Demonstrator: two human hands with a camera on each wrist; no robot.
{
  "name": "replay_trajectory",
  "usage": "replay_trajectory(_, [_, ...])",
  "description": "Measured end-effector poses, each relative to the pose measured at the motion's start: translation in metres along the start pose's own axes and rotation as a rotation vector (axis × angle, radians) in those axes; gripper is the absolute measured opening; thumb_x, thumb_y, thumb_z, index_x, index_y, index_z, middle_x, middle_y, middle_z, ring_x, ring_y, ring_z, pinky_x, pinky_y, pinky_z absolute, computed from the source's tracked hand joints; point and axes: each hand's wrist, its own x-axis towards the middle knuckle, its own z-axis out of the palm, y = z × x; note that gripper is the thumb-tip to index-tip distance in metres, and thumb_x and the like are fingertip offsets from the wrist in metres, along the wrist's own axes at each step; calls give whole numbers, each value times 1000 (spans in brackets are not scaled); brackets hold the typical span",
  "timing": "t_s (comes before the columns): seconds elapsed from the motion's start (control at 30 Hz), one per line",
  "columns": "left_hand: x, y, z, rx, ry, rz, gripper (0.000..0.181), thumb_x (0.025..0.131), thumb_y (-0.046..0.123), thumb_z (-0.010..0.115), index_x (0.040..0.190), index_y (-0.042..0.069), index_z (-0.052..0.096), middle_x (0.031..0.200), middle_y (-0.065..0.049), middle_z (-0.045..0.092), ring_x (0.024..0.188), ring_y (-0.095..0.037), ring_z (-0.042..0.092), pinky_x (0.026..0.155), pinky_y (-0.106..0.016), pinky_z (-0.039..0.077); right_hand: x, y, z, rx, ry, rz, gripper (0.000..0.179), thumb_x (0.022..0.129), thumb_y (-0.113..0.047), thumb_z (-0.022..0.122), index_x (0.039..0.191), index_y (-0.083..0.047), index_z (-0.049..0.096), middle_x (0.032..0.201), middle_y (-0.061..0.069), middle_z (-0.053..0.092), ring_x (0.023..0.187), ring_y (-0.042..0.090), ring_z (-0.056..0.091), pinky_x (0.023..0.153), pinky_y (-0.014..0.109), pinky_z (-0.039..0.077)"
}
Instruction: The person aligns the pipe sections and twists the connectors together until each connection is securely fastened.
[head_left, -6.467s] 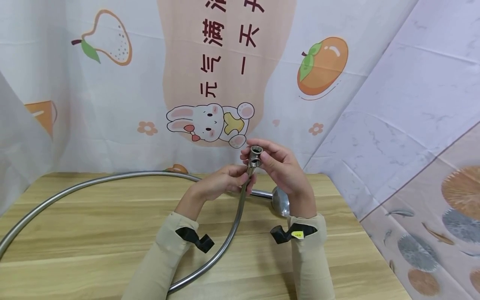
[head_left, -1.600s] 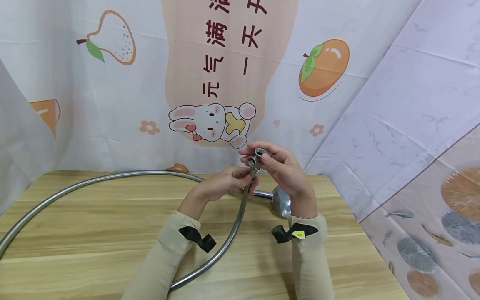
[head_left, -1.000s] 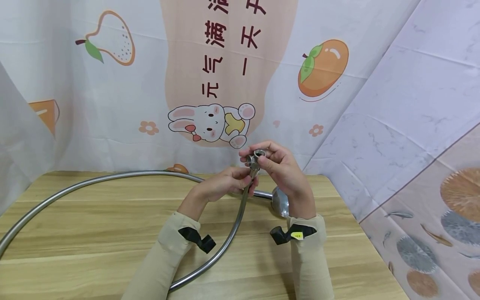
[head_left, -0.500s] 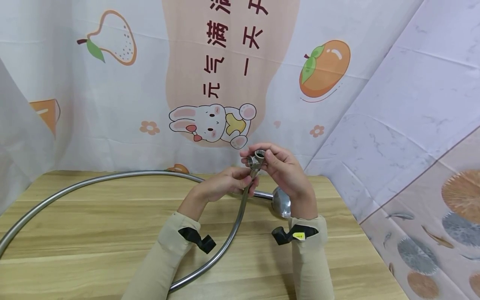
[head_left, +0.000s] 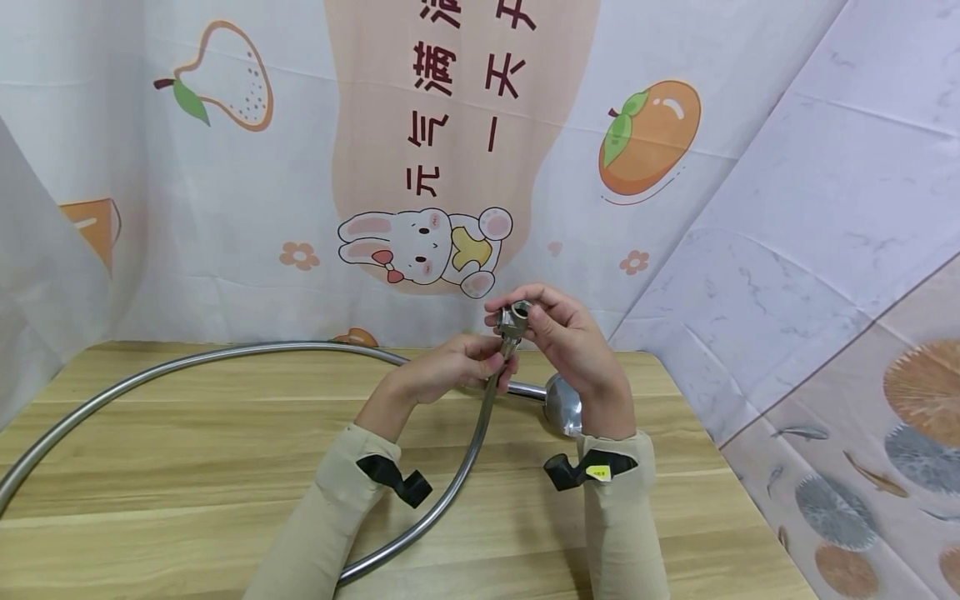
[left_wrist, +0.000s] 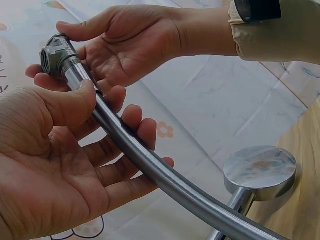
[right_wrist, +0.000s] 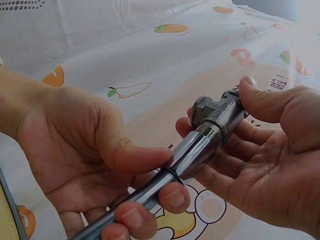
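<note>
My left hand [head_left: 442, 368] pinches the chrome end sleeve of a flexible metal shower hose [head_left: 468, 458], thumb on top and fingers beneath. On that end sits a small metal tee fitting [right_wrist: 222, 116], with a strip of screw thread [right_wrist: 210, 134] showing between it and the sleeve. My right hand [head_left: 573, 342] holds the tee, its thumb at the open far end and its fingers behind. In the head view, one tee opening faces up and the side outlet points left. Both hands are raised above the wooden table.
A chrome shower head [left_wrist: 260, 170] lies on the wooden table [head_left: 210, 467] behind the hands, partly hidden by the right wrist in the head view. The hose loops widely over the left side. A printed curtain [head_left: 285, 167] hangs at the table's back edge.
The tee has turned about the hose end: its side outlet, earlier facing the camera, now points left. The right thumb has shifted on it. The left hand stays almost still.
</note>
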Motion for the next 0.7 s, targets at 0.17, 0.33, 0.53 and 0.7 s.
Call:
replay_trajectory(0.17, [0, -1, -1, 0, 3, 0, 29, 110, 17, 41, 122, -5, 55, 104, -9, 59, 95, -20, 61, 92, -37, 53, 0, -1, 2, 8, 9, -2, 21, 108, -19, 48, 122, -9, 60, 126, 5, 69, 116, 18, 68, 102, 32, 51])
replay_trajectory(0.33, [-1, -1, -1, -4, 11, -2, 31, 110, 18, 41, 122, -7, 55, 105, -8, 59, 95, -20, 63, 93, -38, 54, 1, 0, 2, -5, 7, -3, 31, 111, -22, 40, 128, -7, 61, 128, 7, 68, 116, 19, 68, 102, 32, 51])
replay_trajectory(0.53, [-2, 1, 0, -10, 17, -2, 33, 110, 20, 41, 122, -8, 55, 106, -7, 59, 96, -20, 64, 93, -39, 54, 2, 1, 1, 26, -36, -19, 39, 113, -18, 30, 133, -4, 60, 130, 10, 66, 117, 20, 68, 105, 31, 49])
replay_trajectory(0.7, [-2, 0, 0, -7, 18, 6, 30, 110, 19, 41, 120, -5, 56, 106, -7, 59, 97, -20, 64, 93, -38, 55, 2, 1, 1, 35, -36, -18, 37, 112, -17, 33, 134, -5, 61, 129, 9, 67, 117, 19, 68, 106, 31, 49])
